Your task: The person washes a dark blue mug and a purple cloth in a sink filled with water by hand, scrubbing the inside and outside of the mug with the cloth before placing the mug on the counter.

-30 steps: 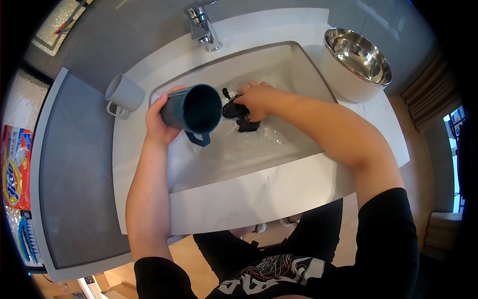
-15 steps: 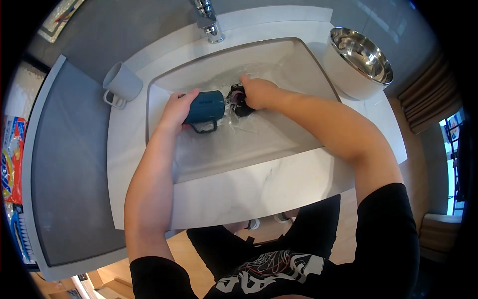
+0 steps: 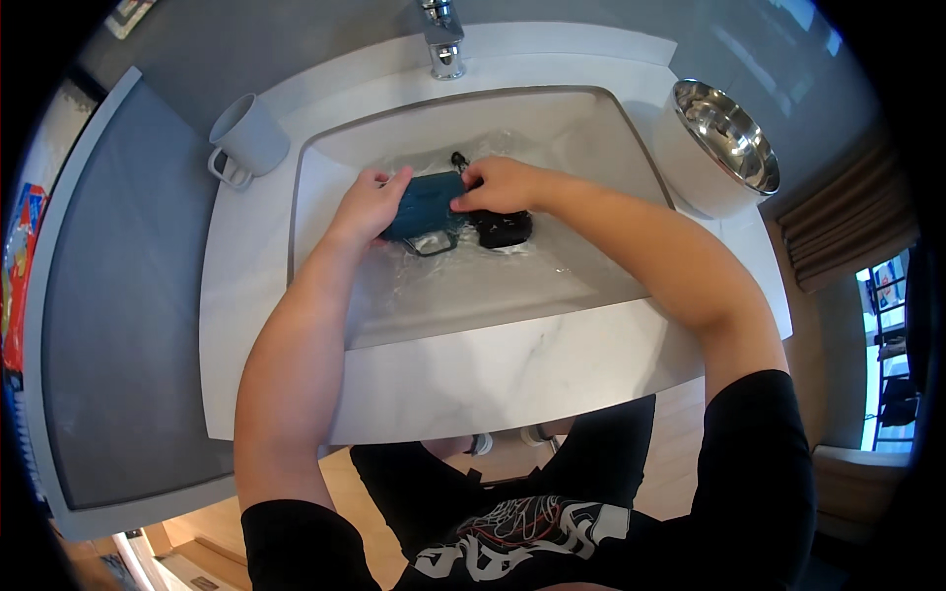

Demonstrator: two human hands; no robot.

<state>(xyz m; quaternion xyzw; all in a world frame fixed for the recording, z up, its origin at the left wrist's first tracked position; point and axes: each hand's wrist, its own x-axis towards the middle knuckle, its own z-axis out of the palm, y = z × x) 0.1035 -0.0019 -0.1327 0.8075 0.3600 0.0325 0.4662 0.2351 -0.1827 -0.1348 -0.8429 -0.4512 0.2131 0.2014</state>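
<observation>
A dark teal mug [image 3: 430,202] lies on its side in the water in the sink [image 3: 434,313], its handle toward me. My left hand [image 3: 369,209] grips the mug's left end. At its right end my right hand [image 3: 499,187] is closed on it, thumb against its side. A wet black object [image 3: 505,230], rounded and soft-edged, sits in the water just below my right hand; its kind cannot be made out. Beyond the mug, a small black piece [image 3: 459,159] shows at the water; whether it joins the black object is hidden by my right hand.
A chrome faucet [image 3: 442,44] rises behind the sink. On the white counter [image 3: 532,347] stand a light grey mug [image 3: 254,138] at the left and a bowl [image 3: 706,158], white outside and steel inside, at the right. A grey panel [image 3: 148,325] borders the counter's left side.
My right hand has gone from the black object to the mug's right end. The black object now lies lower and farther right in the water. The view has shifted slightly.
</observation>
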